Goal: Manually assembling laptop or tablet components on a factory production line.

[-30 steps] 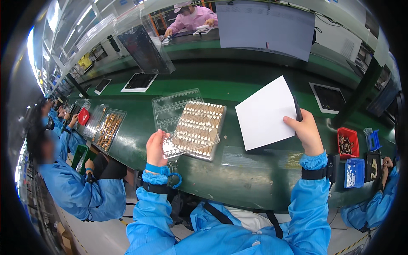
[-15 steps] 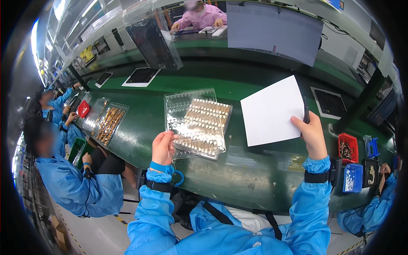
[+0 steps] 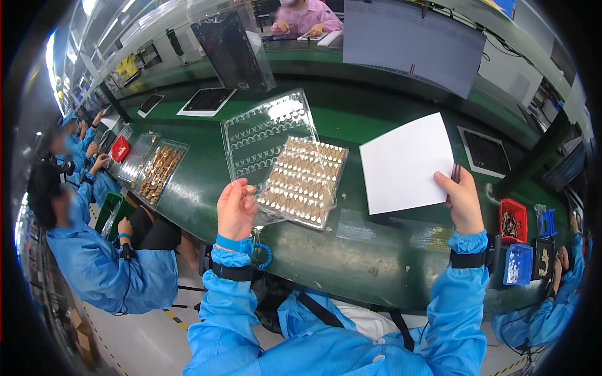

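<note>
My left hand (image 3: 236, 208) grips the near corner of a clear plastic blister tray (image 3: 305, 180) filled with rows of small tan parts and holds it tilted over the green workbench (image 3: 351, 250). Behind it lies an empty clear tray (image 3: 263, 135) of the same kind; whether my left hand touches that one too I cannot tell. My right hand (image 3: 461, 199) pinches the lower right corner of a white sheet of paper (image 3: 406, 163) and holds it up beside the filled tray. Both wrists wear dark straps over blue sleeves.
A red bin (image 3: 513, 221) and a blue bin (image 3: 517, 264) of small parts stand at the right. Another worker in blue (image 3: 94, 250) sits at my left by trays of brown parts (image 3: 157, 170). Dark flat panels (image 3: 484, 152) lie on the bench. A person in pink (image 3: 301, 15) works opposite.
Both hands have risen and come closer to the camera. The filled tray has swung up with my left hand, showing the empty tray behind it. The paper stays in my right hand.
</note>
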The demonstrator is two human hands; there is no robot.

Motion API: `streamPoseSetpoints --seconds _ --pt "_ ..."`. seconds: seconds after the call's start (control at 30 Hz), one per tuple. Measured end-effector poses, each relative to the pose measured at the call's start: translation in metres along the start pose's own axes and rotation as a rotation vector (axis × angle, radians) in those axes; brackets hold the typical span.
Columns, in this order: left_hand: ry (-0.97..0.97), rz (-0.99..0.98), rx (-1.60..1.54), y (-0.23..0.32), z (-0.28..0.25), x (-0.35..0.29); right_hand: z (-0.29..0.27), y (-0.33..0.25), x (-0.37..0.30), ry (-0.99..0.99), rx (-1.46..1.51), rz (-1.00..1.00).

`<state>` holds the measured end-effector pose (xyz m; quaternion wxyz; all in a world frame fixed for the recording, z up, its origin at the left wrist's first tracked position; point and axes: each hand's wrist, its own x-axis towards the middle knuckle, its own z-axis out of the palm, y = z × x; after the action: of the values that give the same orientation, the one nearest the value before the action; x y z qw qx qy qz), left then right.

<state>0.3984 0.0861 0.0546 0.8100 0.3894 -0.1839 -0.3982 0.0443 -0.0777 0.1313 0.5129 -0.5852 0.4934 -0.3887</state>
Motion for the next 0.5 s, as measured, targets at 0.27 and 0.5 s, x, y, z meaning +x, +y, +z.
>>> streamPoseSetpoints --seconds 0.27,0.5 --pt "-0.466 -0.018 0.035 0.036 0.030 -0.054 0.069 -0.039 -0.030 -0.745 0.244 0.023" --pt "-0.391 0.035 0.196 0.075 -0.053 -0.093 0.130 -0.031 -0.045 -0.881 0.396 0.033"
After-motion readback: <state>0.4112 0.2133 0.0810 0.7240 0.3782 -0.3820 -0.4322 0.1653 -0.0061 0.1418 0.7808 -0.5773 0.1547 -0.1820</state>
